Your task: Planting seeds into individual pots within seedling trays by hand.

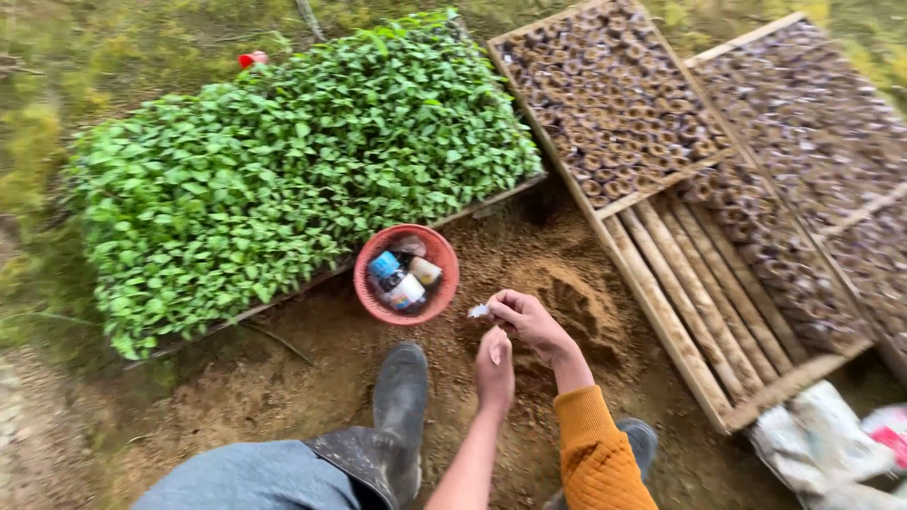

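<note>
My right hand (531, 321), on an orange-sleeved arm, pinches a small white scrap or packet (479, 310) over bare brown soil (567, 293). Just below it is my left hand (494, 370), on a bare forearm. Its fingers are curled, and I cannot tell whether anything is in them. A round red basket (444, 279) holding a few small jars and packets sits on the soil just left of both hands. My dark rubber boot (402, 406) stands beside the left hand.
A wooden tray of dense green seedlings (283, 170) lies to the left. Wooden slatted frames (699, 312) with several rows of small soil-filled pots (614, 94) lie to the right. White sacks (822, 444) sit at bottom right. Grass surrounds the plot.
</note>
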